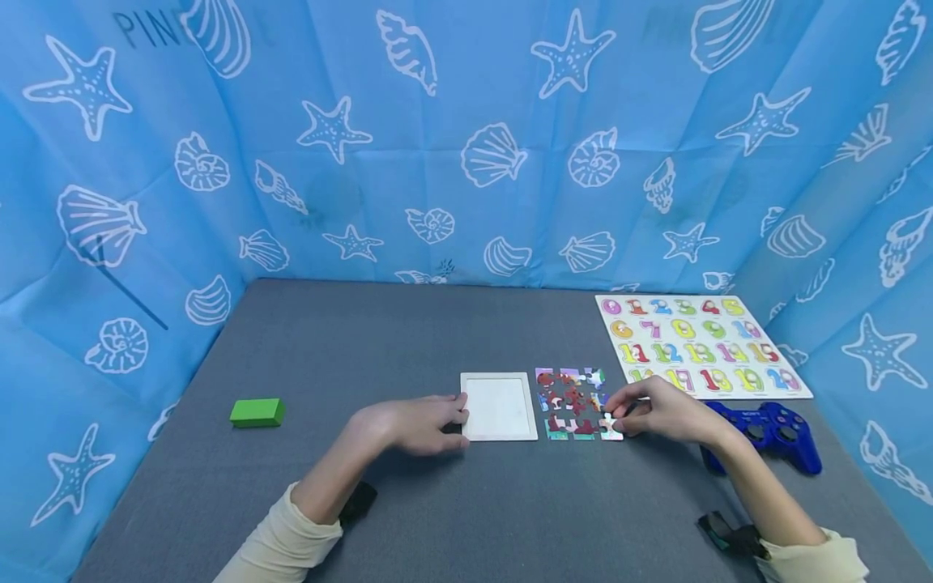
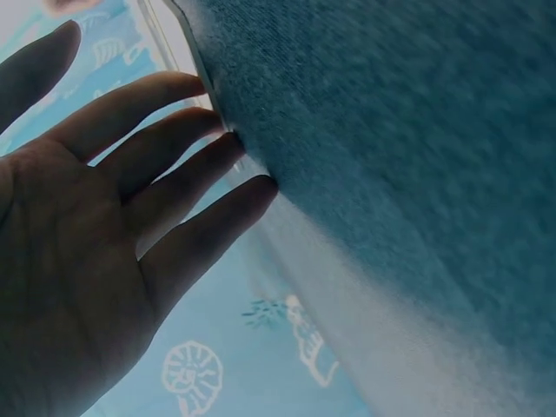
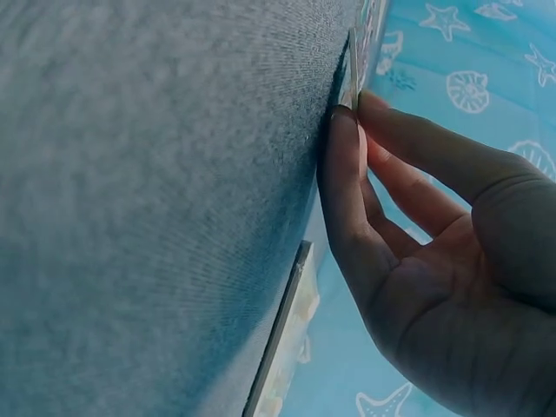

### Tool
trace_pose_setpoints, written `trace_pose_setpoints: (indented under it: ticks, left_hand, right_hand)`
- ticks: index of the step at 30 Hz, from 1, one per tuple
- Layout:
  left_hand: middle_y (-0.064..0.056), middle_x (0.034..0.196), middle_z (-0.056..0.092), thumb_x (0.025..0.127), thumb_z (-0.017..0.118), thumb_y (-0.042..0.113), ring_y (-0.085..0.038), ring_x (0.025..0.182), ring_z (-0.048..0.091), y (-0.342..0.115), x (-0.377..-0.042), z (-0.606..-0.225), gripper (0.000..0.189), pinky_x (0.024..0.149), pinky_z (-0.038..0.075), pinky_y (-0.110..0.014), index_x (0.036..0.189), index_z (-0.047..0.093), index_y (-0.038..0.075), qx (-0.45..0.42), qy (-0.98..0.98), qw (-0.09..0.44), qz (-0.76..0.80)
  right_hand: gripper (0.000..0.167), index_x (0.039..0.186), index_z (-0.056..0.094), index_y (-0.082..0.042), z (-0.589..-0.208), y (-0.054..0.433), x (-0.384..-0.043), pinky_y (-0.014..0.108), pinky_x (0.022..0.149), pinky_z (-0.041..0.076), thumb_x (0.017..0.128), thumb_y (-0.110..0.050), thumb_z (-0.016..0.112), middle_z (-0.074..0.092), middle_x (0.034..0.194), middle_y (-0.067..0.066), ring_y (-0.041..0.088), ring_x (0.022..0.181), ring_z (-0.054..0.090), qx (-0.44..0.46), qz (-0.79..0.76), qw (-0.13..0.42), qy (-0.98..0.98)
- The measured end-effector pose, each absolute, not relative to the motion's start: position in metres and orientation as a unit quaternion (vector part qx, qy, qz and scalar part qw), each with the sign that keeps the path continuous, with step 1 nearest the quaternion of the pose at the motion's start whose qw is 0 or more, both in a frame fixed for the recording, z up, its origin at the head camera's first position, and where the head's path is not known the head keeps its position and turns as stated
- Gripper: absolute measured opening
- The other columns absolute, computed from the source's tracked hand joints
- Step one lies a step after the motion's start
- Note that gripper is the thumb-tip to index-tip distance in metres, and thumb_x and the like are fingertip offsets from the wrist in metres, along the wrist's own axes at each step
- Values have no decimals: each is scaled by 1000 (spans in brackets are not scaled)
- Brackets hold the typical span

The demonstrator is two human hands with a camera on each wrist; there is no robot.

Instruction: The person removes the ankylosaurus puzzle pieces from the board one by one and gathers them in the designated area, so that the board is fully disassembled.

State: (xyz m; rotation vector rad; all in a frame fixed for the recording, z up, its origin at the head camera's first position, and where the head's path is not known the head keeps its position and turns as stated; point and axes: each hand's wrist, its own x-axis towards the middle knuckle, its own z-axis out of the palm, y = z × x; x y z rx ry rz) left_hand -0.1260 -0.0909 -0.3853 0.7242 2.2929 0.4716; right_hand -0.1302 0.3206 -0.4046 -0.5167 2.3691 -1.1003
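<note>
My right hand [image 1: 662,410] pinches a jigsaw piece [image 1: 611,429] between thumb and fingertips at the near right corner of a group of puzzle pieces [image 1: 573,400]. In the right wrist view the pinched piece [image 3: 350,74] appears edge-on, close to the cloth. The other pieces lie in rows with small gaps, showing a red figure. My left hand [image 1: 417,424] rests palm down beside a square white puzzle frame [image 1: 499,376], its extended fingertips touching the left edge. The frame holds no pieces. In the left wrist view, those fingers [image 2: 200,234] are relaxed and spread.
A number puzzle board [image 1: 608,324] lies at the back right. Partly behind my right forearm is a blue game controller [image 1: 790,433]. A green block [image 1: 257,413] sits at the left of the grey table [image 1: 350,348]. A blue curtain [image 1: 437,105] with shell prints surrounds the table.
</note>
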Motion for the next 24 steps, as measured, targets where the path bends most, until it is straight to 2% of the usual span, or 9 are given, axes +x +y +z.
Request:
trace_pose_setpoints:
  ticks: [8,17,20,24]
  left_hand:
    - [-3,183,24,112,60,39,-20,170,26,-101,-125,-387,61,137,28,-44,167,45,18,280,878,345,178]
    - [-6,180,32,112,60,38,-25,169,30,-123,-121,-377,60,137,29,-49,166,46,14,270,878,356,171]
    - [-10,179,34,113,59,37,-29,168,32,-135,-120,-373,60,135,30,-53,166,46,12,271,879,349,181]
    - [-14,176,40,113,57,42,-36,164,38,-157,-123,-366,61,132,33,-61,165,47,11,271,892,298,204]
  right_hand:
    - [23,120,74,9,-401,315,-125,27,69,60,99,-1,74,73,100,11,4,80,66,-171,-385,230,877]
    - [21,119,76,6,-391,316,-122,26,70,61,102,-6,74,77,105,12,6,82,70,-166,-366,198,894]
    - [21,119,78,2,-382,317,-118,24,69,58,103,-12,74,80,107,10,6,84,71,-166,-343,148,913]
    - [19,118,79,-3,-368,320,-113,21,73,61,102,-14,77,82,108,9,-2,89,70,-168,-303,21,938]
